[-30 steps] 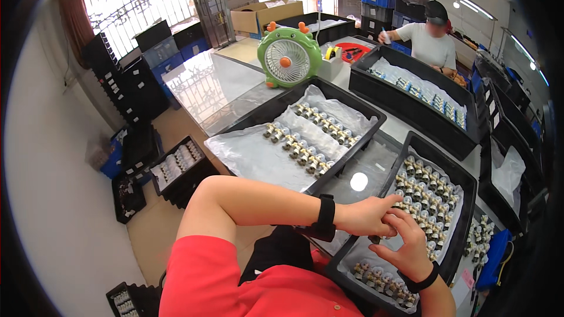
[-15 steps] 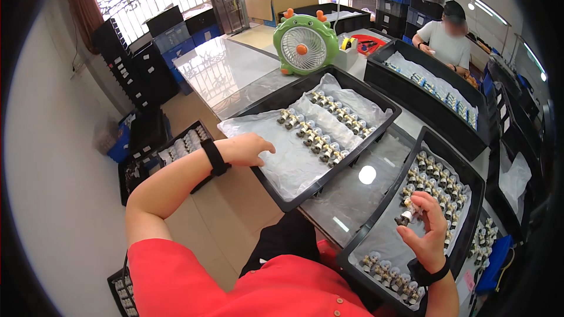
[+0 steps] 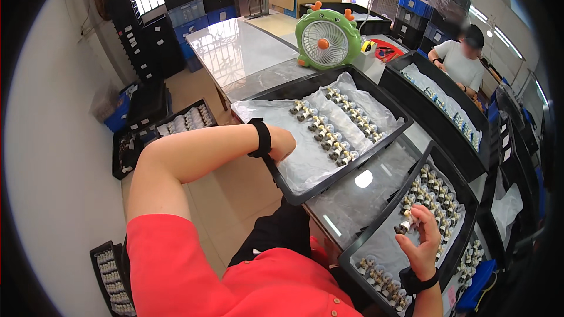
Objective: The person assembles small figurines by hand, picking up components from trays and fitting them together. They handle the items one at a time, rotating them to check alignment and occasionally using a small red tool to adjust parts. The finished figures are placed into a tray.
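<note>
My right hand (image 3: 425, 243) pinches a small figurine (image 3: 404, 225) with a white body and dark base between thumb and fingers. It is above the near black tray (image 3: 345, 256), where rows of similar figurines (image 3: 433, 191) stand on a pale sheet. My left hand (image 3: 284, 143) is bent down over the left side of a second black tray (image 3: 320, 183); its fingertips are hidden behind the back of the hand. Beneath it lies a crinkled translucent sheet (image 3: 308, 167). Two rows of figurines (image 3: 329, 135) rest in that tray, with a folded strip of sheet between them.
A green animal-shaped fan (image 3: 328, 41) stands behind the second tray. To the right is a deep black tray (image 3: 435, 111) of blue-and-white pieces, with a person (image 3: 461, 64) beyond it. A blue object (image 3: 476, 285) lies at lower right. More trays (image 3: 111, 279) sit on the floor.
My left hand has moved right, further over the second tray, and its fingers have bent down out of sight. The right hand still holds the figurine. The whole view has shifted slightly.
</note>
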`<state>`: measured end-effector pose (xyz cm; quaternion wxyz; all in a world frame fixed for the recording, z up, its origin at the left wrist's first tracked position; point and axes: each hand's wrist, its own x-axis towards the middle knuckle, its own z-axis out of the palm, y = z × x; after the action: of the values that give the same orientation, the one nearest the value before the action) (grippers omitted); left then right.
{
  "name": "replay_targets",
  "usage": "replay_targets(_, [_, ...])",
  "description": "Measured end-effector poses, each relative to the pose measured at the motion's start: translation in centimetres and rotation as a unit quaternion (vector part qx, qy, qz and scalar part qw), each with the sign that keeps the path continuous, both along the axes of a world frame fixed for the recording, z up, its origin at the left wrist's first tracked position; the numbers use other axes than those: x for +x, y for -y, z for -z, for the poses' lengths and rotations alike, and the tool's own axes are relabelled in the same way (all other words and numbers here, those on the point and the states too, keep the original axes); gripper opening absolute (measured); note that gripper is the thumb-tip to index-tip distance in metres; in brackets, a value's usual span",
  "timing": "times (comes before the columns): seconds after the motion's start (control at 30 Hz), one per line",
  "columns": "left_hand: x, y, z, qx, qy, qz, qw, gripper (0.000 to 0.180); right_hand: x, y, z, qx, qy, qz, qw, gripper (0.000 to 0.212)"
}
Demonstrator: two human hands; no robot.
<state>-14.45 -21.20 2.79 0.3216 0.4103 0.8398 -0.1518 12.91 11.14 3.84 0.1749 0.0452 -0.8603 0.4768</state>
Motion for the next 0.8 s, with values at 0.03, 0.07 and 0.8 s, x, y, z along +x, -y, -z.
replay_targets(0.03, [0.1, 0.1, -0.1, 0.003, 0.003, -0.004, 1.000, 0.028, 0.0, 0.0, -0.1, 0.001, 0.002, -0.001, 1.000, 0.056])
replay_targets(0.07, [0.2, 0.1, -0.4, 0.003, 0.005, -0.006, 1.000, 0.026, 0.1, 0.0, 0.0, 0.000, 0.002, -0.001, 1.000, 0.056])
replay_targets(0.8, [-4.8, -11.6, -0.4, 0.430, -0.214, -0.029, 0.877, 0.012, -0.8, -0.7, 1.0, 0.029, -0.003, 0.012, 1.000, 0.053])
